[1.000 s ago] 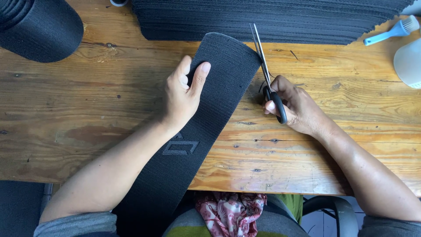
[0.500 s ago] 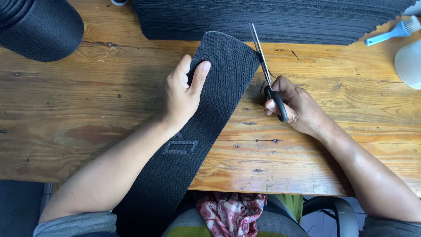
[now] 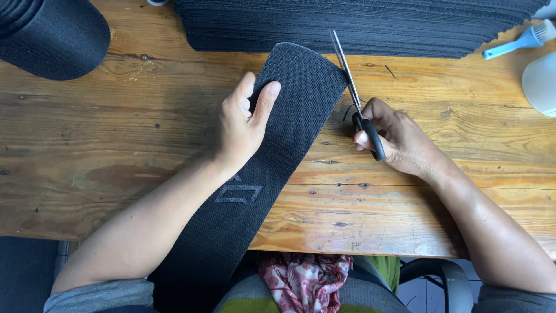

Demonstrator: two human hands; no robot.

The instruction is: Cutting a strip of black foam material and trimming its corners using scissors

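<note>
A wide black elastic strap with a raised emblem lies slanted across the wooden table and hangs off the near edge. My left hand presses flat on the strap near its rounded far end. My right hand grips black-handled scissors, whose blades are closed and run along the strap's right edge, tips pointing away from me.
A tall stack of black cut strips fills the table's far side. A large black roll sits far left. A blue brush and a white container are far right. Chair armrest below right.
The view has shifted slightly; both hands, the strap and the scissors stay almost where they were.
</note>
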